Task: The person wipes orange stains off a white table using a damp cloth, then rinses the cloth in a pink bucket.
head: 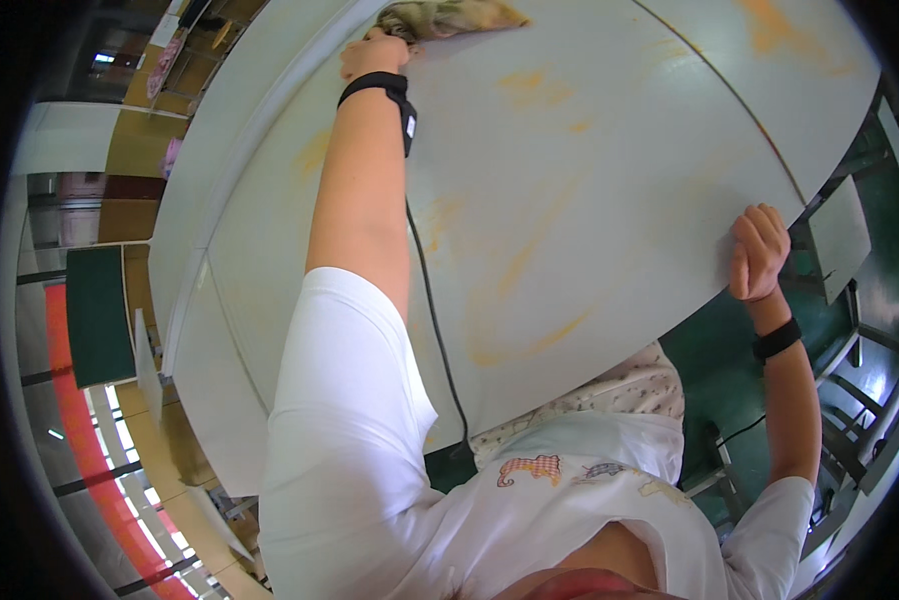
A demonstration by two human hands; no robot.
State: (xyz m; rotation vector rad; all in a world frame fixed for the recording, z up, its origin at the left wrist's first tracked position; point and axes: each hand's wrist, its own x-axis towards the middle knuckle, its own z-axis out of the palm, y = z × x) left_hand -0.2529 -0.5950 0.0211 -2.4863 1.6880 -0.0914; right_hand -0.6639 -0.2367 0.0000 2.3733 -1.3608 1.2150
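Observation:
A crumpled, stained cloth (449, 19) lies on the pale tabletop (539, 285) at the top of the view, bunched under my left hand (378, 54). That arm reaches far forward and its fingers grip the cloth's near end, partly hidden. My right hand (761, 251) is curled into a loose fist at the table's right edge; nothing shows in it. Orange-yellow smears (532, 337) mark several parts of the tabletop. Each wrist wears a black band.
A dark cable (438, 322) crosses the tabletop beside my left arm and drops over the near edge. A raised pale ledge (269, 105) runs along the left side. Stools or chairs (839, 232) stand on the green floor at the right.

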